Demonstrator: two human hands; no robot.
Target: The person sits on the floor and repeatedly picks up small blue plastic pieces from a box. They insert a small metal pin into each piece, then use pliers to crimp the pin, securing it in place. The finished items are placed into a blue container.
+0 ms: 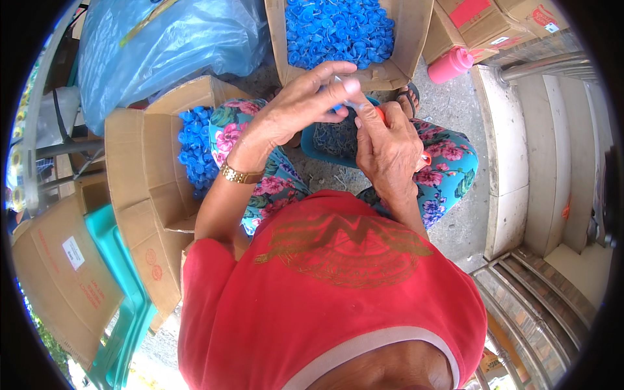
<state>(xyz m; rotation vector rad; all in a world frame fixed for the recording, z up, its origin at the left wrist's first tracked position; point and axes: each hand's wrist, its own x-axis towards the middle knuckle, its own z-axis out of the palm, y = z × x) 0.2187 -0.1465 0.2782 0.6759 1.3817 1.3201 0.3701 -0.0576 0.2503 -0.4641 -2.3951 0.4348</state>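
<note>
My left hand [296,110] is raised over my lap, its fingertips pinched at a small pale piece too blurred to name. Close beside it, my right hand [390,140] is closed round a red-handled tool [426,158], mostly hidden by the palm, and its fingers meet those of the left. Below both hands, between my knees, a blue tub [318,156] holds many thin pale scraps. Just beyond, an open cardboard box [406,42] is filled with small round blue plastic pieces [338,32]. More blue pieces [197,146] lie in a cardboard box [133,153] at my left knee.
A large blue plastic bag [175,58] bulges at the far left. Turquoise plastic furniture [120,273] and a cardboard sheet [65,279] stand at the near left. To the right are a pink tumbler [450,65], stacked cartons [484,29], pale steps [507,162] and metal rails [526,305].
</note>
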